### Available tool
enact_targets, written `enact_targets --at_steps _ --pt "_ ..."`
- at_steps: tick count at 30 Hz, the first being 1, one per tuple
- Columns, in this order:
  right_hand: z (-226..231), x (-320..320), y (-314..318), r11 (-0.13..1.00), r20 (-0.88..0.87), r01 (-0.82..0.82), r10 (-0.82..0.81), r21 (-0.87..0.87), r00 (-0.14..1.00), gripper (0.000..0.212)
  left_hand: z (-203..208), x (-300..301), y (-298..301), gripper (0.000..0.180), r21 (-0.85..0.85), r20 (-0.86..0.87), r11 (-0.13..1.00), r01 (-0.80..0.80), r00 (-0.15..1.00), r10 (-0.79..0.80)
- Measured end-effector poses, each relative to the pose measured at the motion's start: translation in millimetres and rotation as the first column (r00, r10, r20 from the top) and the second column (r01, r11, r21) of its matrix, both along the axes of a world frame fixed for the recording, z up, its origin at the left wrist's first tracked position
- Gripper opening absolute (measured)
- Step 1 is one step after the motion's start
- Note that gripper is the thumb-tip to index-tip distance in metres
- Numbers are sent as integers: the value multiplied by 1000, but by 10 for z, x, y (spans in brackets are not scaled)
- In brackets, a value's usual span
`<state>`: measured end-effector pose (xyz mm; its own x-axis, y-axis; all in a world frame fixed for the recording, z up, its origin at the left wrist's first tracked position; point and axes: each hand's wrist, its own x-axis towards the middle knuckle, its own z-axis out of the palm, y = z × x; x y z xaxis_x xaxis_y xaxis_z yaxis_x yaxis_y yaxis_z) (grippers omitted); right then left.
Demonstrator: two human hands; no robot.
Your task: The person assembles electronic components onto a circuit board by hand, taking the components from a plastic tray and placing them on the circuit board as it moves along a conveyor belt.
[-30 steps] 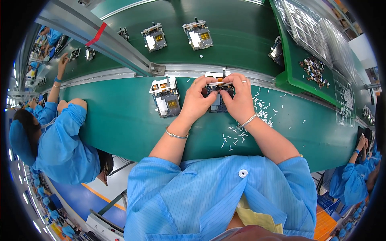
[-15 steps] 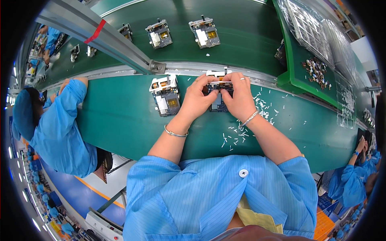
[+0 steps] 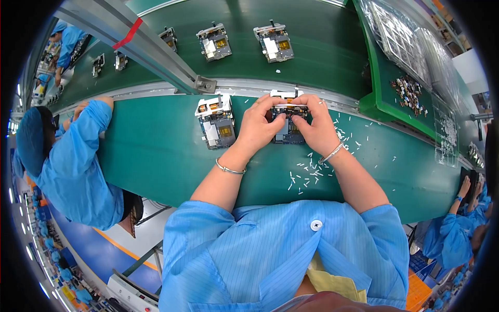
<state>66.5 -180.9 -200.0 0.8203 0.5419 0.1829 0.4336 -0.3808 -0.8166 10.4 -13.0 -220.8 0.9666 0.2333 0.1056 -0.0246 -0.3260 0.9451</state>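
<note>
A circuit board assembly point(image 3: 289, 137) with a white frame along its far edge lies on the green table point(image 3: 156, 151) in front of me. My left hand point(image 3: 261, 122) grips its left side, the fingers over the far frame and the thumb on the near part. From the right, my right hand point(image 3: 316, 126) holds the same assembly, its fingertips at the frame and its thumb bent toward the board. The hands cover both sides of it. Left of my left hand sits a similar board assembly point(image 3: 217, 131), untouched, with a white patch on its board.
Small white strips point(image 3: 312, 169) lie scattered right of my hands. Beyond a metal rail, more assemblies point(image 3: 274, 44) sit on a green conveyor point(image 3: 322, 52). A metal post point(image 3: 156, 49) slants at the upper left. A green-edged shelf point(image 3: 384, 99) holds small parts. Co-workers sit left and right.
The assemblies on the conveyor have shifted slightly to the right. My thumbs are a little farther apart, and the right hand has moved slightly right while both keep hold of the assembly.
</note>
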Motion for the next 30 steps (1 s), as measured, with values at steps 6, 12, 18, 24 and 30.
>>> enact_targets --at_steps 6,12,18,24,30 --pt "-18 -50 76 996 83 92 -89 -23 993 29 -6 -17 -16 28 28 26 999 40 999 -41" --pt "-31 -17 141 990 53 120 -116 -79 992 27 35 0 -81 29 -55 5 998 -26 1000 26" --pt "0 25 169 987 13 97 -96 -125 995 28 70 0 -33 29 -38 -32 999 -5 999 4" --pt "2 156 -9 999 -213 20 -11 40 977 26 -69 9 -13 47 -142 76 988 61 996 -50" --pt "198 583 -354 985 52 103 -97 -136 994 17 -186 -19 -208 60 19 184 997 -76 980 71"
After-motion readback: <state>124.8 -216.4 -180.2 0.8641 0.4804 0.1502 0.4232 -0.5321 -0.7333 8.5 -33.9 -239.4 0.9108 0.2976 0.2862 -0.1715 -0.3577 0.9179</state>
